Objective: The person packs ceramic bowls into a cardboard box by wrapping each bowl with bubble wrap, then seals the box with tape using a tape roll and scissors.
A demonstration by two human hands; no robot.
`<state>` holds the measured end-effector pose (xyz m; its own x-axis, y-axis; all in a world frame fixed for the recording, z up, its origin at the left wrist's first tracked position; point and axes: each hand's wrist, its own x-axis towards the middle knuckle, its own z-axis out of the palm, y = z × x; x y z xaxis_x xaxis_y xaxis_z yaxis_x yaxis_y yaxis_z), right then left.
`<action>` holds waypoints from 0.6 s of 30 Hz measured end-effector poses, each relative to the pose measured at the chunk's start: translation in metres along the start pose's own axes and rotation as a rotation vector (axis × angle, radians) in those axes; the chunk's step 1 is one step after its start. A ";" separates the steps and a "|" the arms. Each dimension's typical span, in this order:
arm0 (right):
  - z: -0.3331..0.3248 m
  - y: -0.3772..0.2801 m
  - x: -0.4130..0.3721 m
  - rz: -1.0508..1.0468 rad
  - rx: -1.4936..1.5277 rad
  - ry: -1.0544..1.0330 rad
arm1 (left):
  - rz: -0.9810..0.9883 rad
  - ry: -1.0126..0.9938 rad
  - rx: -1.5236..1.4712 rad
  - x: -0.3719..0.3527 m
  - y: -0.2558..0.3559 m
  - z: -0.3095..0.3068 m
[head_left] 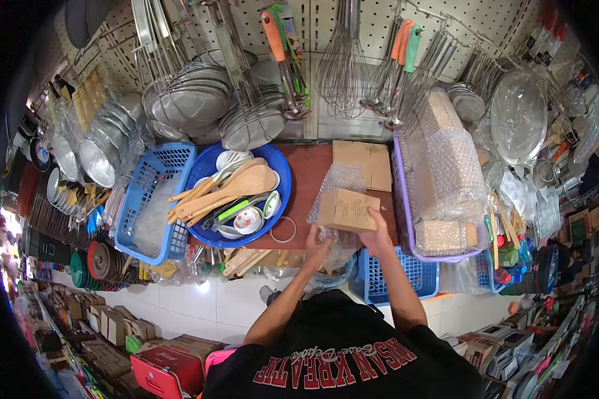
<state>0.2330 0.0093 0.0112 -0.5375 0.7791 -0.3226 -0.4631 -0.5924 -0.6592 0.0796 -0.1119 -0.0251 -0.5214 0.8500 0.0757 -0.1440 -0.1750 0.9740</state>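
Observation:
A small brown cardboard box [345, 209] with print on it is held above the red-brown shelf. My right hand [377, 233] grips its right side, thumb on the face. At its lower left, my left hand [318, 246] closes on bubble wrap [339, 178], which runs up behind the box. Farther back lies a flattened piece of cardboard [363, 163]. To the right stands a purple basket [403, 199] full of bubble-wrapped boxes [454, 169].
Left of the shelf [307, 179] are a blue bowl [281, 193] of wooden spoons and ladles and a light blue basket [138, 199] with bubble wrap. Another blue basket [399, 269] stands below. Strainers [186, 100] and whisks [345, 76] hang overhead.

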 end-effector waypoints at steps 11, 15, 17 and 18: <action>0.012 0.030 -0.031 0.089 0.277 0.201 | -0.562 -0.037 -0.156 0.079 0.027 -0.033; 0.011 0.041 -0.024 -0.017 0.185 0.184 | -0.173 0.021 0.082 0.111 0.029 -0.024; 0.000 0.049 -0.023 -0.043 0.183 0.138 | -0.160 0.041 0.136 0.122 0.067 -0.001; -0.002 0.050 -0.025 -0.034 0.206 0.130 | -0.156 0.051 0.162 0.129 0.081 0.007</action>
<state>0.2244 -0.0395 -0.0148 -0.4303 0.8112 -0.3960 -0.6207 -0.5844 -0.5227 0.0070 -0.0131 0.0650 -0.5457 0.8337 -0.0849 -0.0912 0.0417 0.9950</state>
